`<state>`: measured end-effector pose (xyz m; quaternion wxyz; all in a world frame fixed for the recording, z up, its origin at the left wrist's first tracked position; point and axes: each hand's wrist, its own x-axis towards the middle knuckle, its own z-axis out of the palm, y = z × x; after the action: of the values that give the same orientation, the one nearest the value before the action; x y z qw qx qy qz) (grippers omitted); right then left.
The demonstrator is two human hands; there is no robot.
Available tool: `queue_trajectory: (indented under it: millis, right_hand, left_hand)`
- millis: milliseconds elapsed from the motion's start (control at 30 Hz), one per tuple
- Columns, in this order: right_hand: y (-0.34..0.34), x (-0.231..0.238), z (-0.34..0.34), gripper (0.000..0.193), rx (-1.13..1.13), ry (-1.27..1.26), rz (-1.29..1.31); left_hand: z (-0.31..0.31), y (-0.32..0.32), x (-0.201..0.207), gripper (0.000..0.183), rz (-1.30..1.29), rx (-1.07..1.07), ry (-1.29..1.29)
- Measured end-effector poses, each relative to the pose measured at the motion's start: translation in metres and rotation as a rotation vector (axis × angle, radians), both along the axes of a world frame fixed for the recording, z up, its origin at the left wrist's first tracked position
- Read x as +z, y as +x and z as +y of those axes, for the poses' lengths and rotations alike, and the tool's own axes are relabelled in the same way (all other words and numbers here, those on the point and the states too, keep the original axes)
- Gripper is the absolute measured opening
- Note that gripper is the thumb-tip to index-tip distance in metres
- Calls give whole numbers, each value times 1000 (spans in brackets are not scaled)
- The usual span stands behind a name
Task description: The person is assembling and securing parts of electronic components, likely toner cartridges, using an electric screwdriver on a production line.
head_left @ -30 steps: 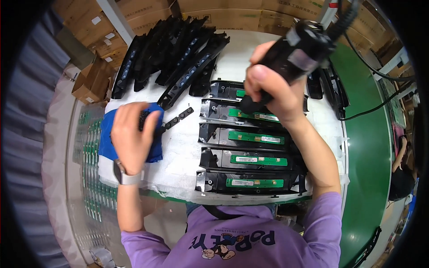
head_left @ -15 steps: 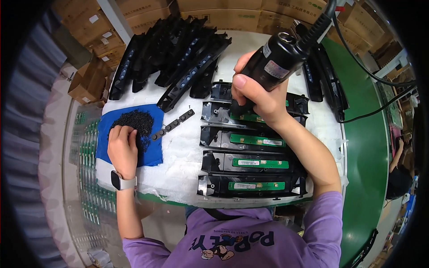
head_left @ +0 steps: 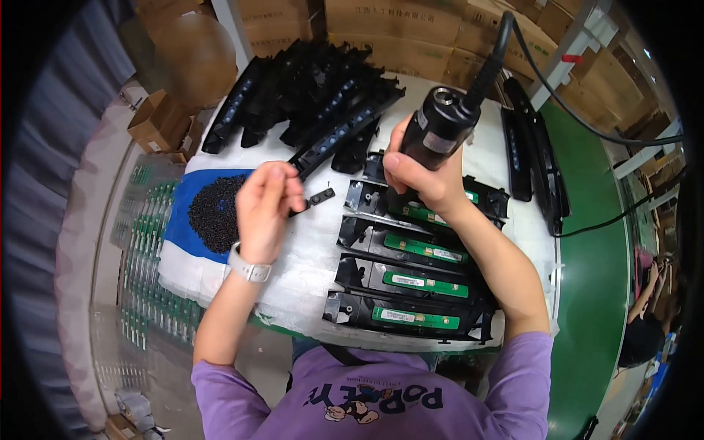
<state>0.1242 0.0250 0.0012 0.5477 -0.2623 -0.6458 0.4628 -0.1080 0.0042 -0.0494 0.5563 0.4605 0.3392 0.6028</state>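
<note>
My right hand (head_left: 429,182) grips a black corded electric screwdriver (head_left: 438,136), held upright with its lower end over the far rows of black plastic housings (head_left: 355,306). A green circuit board (head_left: 424,284) lies in each of the nearer housings. My left hand (head_left: 262,209), slightly blurred, hovers beside a heap of small black screws (head_left: 211,216) on a blue mat (head_left: 178,224). Its fingers are curled together; anything between them is too small to make out. The hand partly covers a dark strip with round knobs (head_left: 320,196). One loose screw (head_left: 328,183) stands beyond the strip.
Long black housings (head_left: 293,95) lie piled at the back left, and more (head_left: 519,154) lie at the right. The screwdriver's cable (head_left: 561,117) loops rightward. Clear trays of green boards (head_left: 150,242) sit left, below an open cardboard box (head_left: 158,121). Another person (head_left: 645,334) is far right.
My left hand has lifted from the screw heap and moved right, toward the knobbed strip. My right hand still holds the screwdriver over the housings. The whole view has shifted a little.
</note>
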Motion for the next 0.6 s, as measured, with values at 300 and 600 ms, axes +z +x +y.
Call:
queue_trajectory:
  millis: [300,600]
  right_hand:
    - [57,29,-38,29,49,71,209]
    - [107,55,-51,31,5,278,488]
  left_hand:
    - [14,85,-4,14,-274,-577,-408]
    - [0,138,-3,18,-139,-771,-377]
